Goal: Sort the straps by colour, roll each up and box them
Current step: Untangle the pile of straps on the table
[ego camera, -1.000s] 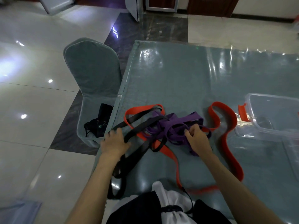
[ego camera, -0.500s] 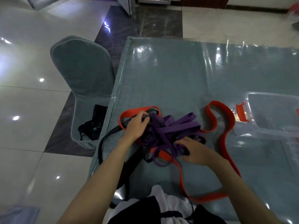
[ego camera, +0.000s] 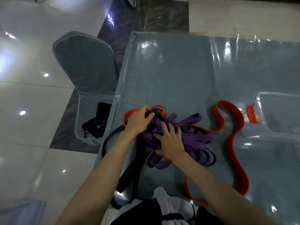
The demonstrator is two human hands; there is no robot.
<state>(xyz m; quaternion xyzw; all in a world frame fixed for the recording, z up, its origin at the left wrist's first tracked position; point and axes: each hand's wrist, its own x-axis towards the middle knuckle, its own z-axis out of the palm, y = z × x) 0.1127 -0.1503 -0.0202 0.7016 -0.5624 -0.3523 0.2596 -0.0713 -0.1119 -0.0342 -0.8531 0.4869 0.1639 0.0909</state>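
L hand (ego camera: pixel 139 121) grips black strap (ego camera: pixel 129 172) (overhanging table (ego camera: pixel 178 75) edge); R hand (ego camera: pixel 170 141) flat.

A table (ego camera: pixel 186 75) under grey-green cloth and clear plastic sheeting is catching ceiling lights in bright streaks. Left of the hands, a chair (ego camera: pixel 86 65) in a matching cover is standing against the table's edge, a black bag (ego camera: pixel 99 122) lying on its seat. Glossy white and dark marble floor tiles (ego camera: pixel 29 98) are reflecting spotlights.
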